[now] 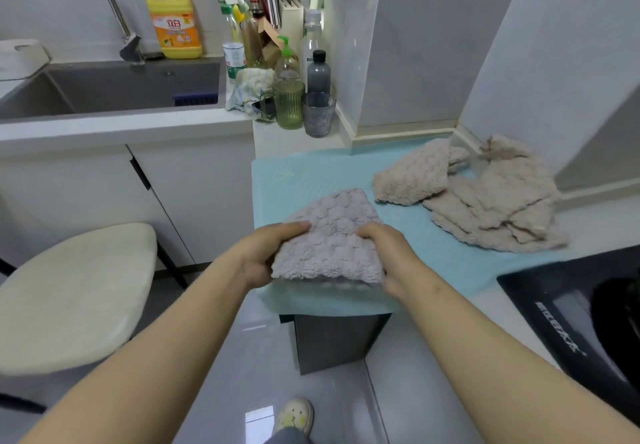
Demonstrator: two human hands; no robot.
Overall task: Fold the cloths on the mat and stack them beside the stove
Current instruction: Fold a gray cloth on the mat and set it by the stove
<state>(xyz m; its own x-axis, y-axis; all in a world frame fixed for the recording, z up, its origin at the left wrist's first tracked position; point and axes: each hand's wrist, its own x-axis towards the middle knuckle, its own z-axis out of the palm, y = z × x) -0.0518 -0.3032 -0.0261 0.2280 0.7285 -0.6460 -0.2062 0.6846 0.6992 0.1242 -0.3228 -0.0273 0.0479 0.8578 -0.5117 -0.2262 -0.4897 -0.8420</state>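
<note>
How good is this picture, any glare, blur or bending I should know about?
Head view: soft, even light with only faint shadows; head view: one bright patch of glare on the floor; head view: wide-angle distortion makes the walls lean; head view: the grey cloth mid-frame is fairly sharp, while detail softens toward the edges, as at the stove.
</note>
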